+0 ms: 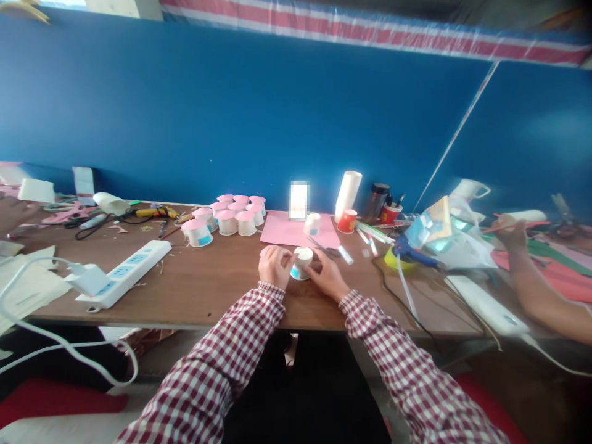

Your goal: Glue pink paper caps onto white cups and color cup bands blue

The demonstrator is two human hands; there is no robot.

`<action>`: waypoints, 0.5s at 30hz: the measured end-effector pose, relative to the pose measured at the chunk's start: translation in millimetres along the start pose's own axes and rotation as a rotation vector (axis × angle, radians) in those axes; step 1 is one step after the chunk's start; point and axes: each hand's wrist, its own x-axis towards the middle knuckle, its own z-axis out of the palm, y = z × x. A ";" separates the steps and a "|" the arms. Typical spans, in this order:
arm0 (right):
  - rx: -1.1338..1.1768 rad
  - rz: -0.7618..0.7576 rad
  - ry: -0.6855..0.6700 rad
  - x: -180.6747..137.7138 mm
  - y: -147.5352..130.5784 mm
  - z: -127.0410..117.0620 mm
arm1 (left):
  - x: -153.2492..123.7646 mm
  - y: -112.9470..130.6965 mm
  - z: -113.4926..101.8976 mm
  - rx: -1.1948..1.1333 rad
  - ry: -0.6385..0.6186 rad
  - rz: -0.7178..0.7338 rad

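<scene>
A small white paper cup (301, 261) with a blue patch stands upside down on the brown table (208, 290) between my two hands. My left hand (274, 266) is curled against its left side, fingers closed on the cup. My right hand (327, 273) presses against its right side with fingers bent round it. Both arms wear red-and-white checked sleeves. A pink paper sheet (296, 229) lies just beyond, with another small cup (313, 222) on it and scissors (324, 248) at its near edge.
Several pink-topped cups (231, 217) cluster at the back left. A white power strip (124, 271) with a plugged charger lies left. A white paper roll (348, 192), red cup (346, 221), markers, blue glue gun (411, 251) and another person's arm (541, 290) are on the right.
</scene>
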 end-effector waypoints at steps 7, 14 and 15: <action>-0.057 0.033 0.056 -0.2 -6.1 -4.1 | -1.2 -4.4 0.4 -0.110 -0.124 -0.253; -0.050 0.042 0.082 0.6 -1.5 -1.9 | -3.3 -4.6 3.6 -0.030 -0.254 -0.256; -0.028 0.037 0.071 0.2 -1.4 -1.5 | -3.0 -4.3 3.2 -0.022 -0.250 -0.269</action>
